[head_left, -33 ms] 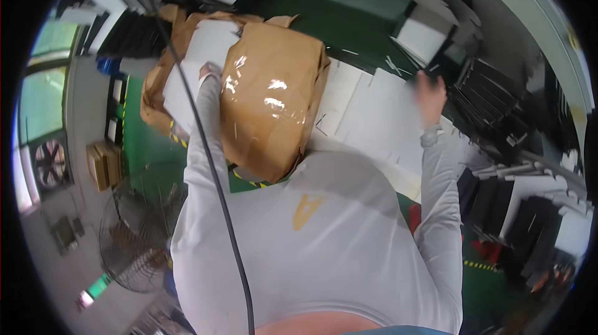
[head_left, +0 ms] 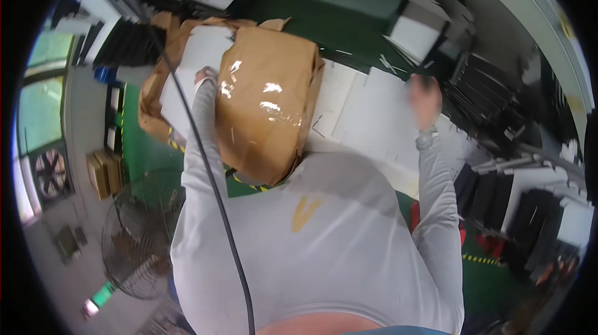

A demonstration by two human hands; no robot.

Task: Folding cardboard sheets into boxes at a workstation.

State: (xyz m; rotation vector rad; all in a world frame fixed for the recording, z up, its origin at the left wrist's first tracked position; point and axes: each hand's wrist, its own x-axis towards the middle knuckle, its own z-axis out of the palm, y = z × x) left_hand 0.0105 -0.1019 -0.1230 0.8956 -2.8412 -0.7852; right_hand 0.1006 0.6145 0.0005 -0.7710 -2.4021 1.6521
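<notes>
My left hand (head_left: 205,76) has its fingers curled in at the edge of a pile of white card sheets (head_left: 196,55), close against a brown paper-wrapped package (head_left: 268,98). What lies inside those fingers is hidden. Clear tape shines on top of the package. My right hand (head_left: 425,103) is smeared by motion over the right edge of flat white sheets (head_left: 377,108) on the table. A small dark thing shows near its fingertips, too blurred to name.
Stacked black pieces (head_left: 489,89) are right of my right hand. A white box-like piece (head_left: 416,37) stands behind it. Black and white pieces (head_left: 523,204) hang or lean at the right. A caged fan (head_left: 138,235) is at the lower left; a dark cable (head_left: 215,185) crosses the view.
The view has shifted slightly. My right hand stays near the right edge of the white sheets, blurred in both frames. My left hand remains beside the package.
</notes>
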